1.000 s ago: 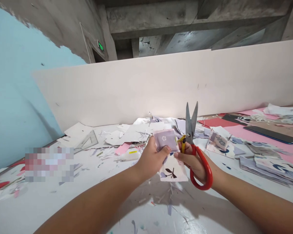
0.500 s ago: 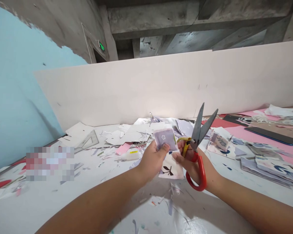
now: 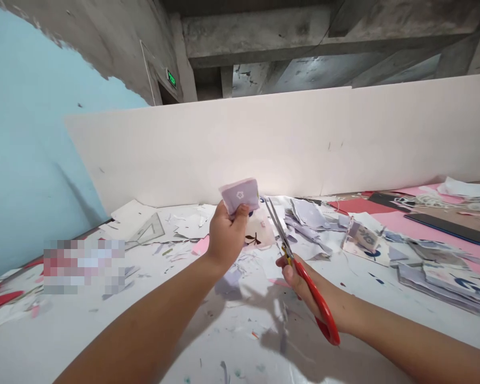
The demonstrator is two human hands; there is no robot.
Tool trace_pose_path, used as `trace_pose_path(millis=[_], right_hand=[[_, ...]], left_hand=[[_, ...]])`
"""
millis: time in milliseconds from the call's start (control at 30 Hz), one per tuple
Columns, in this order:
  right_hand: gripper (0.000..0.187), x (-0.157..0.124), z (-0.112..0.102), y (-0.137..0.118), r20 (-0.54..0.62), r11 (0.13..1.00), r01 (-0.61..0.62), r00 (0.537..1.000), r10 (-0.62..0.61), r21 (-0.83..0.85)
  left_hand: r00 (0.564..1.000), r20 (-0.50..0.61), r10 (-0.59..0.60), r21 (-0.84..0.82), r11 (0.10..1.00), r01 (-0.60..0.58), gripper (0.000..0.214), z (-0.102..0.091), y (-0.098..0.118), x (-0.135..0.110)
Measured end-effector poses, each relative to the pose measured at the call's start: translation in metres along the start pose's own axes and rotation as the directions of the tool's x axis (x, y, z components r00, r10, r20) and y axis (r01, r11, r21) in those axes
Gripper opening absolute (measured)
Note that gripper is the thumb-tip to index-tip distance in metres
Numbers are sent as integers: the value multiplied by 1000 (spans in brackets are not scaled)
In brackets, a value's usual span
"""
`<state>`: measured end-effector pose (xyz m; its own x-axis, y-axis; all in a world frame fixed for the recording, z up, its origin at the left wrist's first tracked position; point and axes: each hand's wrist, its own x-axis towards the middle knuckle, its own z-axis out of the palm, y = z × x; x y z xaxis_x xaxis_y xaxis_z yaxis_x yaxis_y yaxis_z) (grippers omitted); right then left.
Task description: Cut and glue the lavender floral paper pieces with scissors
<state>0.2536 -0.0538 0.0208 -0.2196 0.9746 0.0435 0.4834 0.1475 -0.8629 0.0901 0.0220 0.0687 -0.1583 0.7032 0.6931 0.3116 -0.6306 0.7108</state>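
Note:
My left hand (image 3: 229, 232) pinches a folded, patterned piece of fabric or paper (image 3: 240, 195), lilac with a small white flower. Its lower flap, pale pink with a dark leaf print, hangs to the right of my fingers. My right hand (image 3: 304, 282) is wrapped round red-handled scissors (image 3: 318, 298). Their grey blades (image 3: 278, 224) point up and left, close to the right side of the patterned piece but apart from it. Something yellow shows at the scissors' pivot. Both hands are above the white table (image 3: 164, 341).
White and lilac scraps (image 3: 304, 224) lie heaped behind my hands. A clear set square (image 3: 148, 229) is at the left. Stacked patterned pieces (image 3: 448, 277) and a dark phone (image 3: 452, 226) lie at the right. A white panel (image 3: 208, 149) stands along the back.
My left hand has moved left and up with the patterned piece, away from my right hand. The scissors have swung down and tilted left, and their blades have come closer together.

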Motion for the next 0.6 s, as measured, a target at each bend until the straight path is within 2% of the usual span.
trace_pose_path(millis=[133,267,367,467,600], right_hand=[[48,-1,5,-4,-22,999,34,999,-34,17],[49,-1,6,-7,-87,997,33,995,-40,-74],[48,-1,6,-7,-93,996,47,994,-55,-82],[47,0,6,-4,-89,996,74,993,-78,-49],[48,4,7,2,-87,992,122,989,-121,15]], left_hand=[[993,18,115,79,990,-116,28,-1,1,-4],[989,30,144,80,986,-146,27,-1,1,-6],[987,35,156,34,987,-157,25,0,2,-7],[990,35,135,-42,990,-133,24,3,4,-7],[999,45,26,-135,991,-20,26,6,4,-8]])
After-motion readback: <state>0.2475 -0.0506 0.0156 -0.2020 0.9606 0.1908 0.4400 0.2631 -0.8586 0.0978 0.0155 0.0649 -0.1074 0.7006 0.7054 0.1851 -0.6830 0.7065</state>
